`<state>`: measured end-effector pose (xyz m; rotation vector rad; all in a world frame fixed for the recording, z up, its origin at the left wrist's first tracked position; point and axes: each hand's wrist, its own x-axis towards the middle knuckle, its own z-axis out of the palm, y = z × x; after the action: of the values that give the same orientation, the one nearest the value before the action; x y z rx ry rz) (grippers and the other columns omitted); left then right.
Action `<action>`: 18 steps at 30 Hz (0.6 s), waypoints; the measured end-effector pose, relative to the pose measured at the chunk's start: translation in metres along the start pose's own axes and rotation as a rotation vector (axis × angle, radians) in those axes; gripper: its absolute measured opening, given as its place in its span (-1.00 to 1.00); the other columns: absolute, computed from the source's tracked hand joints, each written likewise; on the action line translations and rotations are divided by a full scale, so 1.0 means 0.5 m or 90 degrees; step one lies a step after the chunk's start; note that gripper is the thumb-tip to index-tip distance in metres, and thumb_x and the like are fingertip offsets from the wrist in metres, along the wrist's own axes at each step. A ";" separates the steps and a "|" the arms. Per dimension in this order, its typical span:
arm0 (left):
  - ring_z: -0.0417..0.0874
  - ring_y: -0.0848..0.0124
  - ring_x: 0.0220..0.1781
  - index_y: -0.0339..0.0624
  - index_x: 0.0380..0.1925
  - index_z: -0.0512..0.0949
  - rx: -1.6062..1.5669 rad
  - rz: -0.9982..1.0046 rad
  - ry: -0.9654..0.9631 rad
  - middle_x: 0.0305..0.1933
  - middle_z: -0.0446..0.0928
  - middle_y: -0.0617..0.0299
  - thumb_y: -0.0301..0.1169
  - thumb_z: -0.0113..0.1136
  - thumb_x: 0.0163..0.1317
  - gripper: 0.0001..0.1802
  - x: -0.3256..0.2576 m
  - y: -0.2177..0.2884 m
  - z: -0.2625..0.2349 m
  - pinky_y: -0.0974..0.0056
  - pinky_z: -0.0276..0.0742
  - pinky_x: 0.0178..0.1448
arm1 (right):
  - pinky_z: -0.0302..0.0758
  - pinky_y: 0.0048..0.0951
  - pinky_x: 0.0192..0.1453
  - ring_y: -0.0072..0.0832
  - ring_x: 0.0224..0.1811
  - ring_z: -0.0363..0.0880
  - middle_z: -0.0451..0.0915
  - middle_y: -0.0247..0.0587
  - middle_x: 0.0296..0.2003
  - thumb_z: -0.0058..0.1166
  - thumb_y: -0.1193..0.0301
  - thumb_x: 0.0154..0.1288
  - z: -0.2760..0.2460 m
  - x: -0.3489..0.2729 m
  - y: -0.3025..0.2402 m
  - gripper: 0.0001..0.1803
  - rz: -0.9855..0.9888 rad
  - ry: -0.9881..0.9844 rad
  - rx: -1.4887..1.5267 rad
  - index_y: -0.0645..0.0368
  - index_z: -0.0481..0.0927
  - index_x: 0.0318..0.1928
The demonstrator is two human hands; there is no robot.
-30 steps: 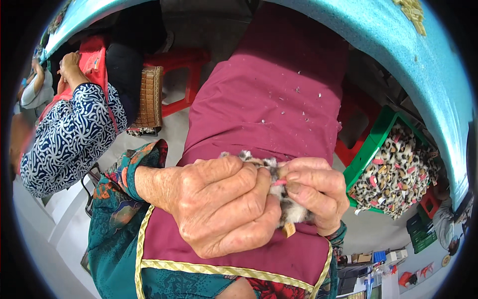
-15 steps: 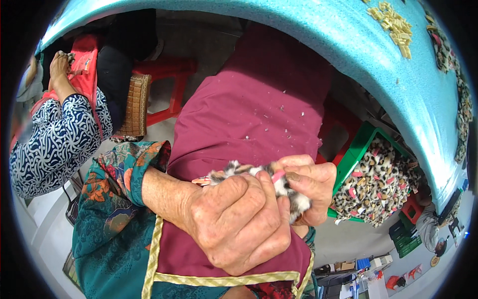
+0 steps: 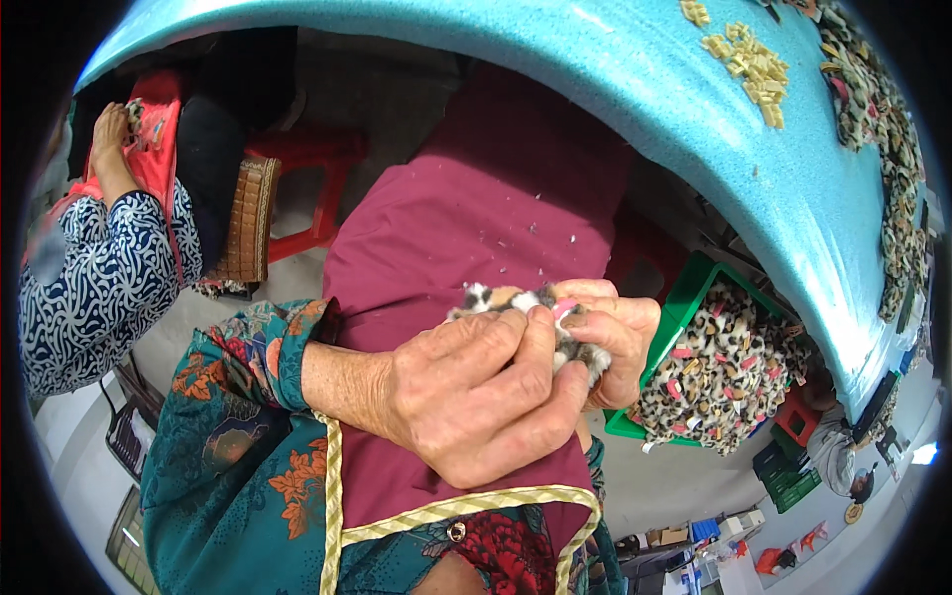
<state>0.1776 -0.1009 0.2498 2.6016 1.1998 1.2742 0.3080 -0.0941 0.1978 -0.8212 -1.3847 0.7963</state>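
Note:
Both my hands meet over my lap, which a maroon apron covers. My left hand is closed around a small furry piece with a leopard pattern. My right hand pinches the same piece from the right, with a bit of pink showing at its fingertips. Most of the furry piece is hidden between the fingers. White flecks lie scattered on the apron.
A teal table arches overhead, with small tan pieces and leopard items on it. A green crate of leopard pieces stands at my right. A person in a blue-white patterned sleeve sits left, near a red stool.
The view has tilted so more of the teal table top shows. Both hands stay closed on the furry piece and have turned it slightly.

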 end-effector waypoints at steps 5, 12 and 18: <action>0.67 0.19 -0.30 -0.37 -0.28 0.53 -0.484 -0.287 -0.091 -0.27 0.59 -0.08 -0.03 0.51 -0.22 -0.34 0.002 -0.025 -0.049 0.27 0.61 -0.23 | 0.63 -0.23 -0.31 -0.11 -0.37 0.58 0.40 -0.10 -0.29 0.26 0.56 -0.13 -0.047 0.007 -0.026 -0.76 -0.015 -0.107 -0.021 0.27 0.51 -0.38; 0.54 0.47 -0.52 -0.32 -0.43 0.52 -0.681 -0.549 -0.094 -0.49 0.57 0.14 -0.57 0.37 -0.03 -0.80 0.013 -0.037 -0.053 0.42 0.40 -0.45 | 0.62 -0.31 -0.46 -0.08 -0.34 0.62 0.42 -0.17 -0.22 0.32 0.62 -0.24 -0.071 0.035 -0.044 -0.67 -0.096 -0.233 -0.006 0.18 0.52 -0.37; 0.56 0.47 -0.49 -0.26 -0.48 0.55 -0.738 -0.506 -0.134 -0.48 0.58 0.21 -0.48 0.44 -0.08 -0.78 0.013 -0.047 -0.062 0.41 0.43 -0.43 | 0.63 -0.29 -0.40 -0.11 -0.37 0.62 0.45 -0.13 -0.23 0.30 0.69 -0.28 -0.059 0.041 -0.054 -0.59 -0.116 -0.222 0.085 0.23 0.52 -0.29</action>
<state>0.1441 -0.0897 0.2676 1.2081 0.8618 0.9853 0.3383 -0.0906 0.2309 -0.4575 -1.6667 0.9058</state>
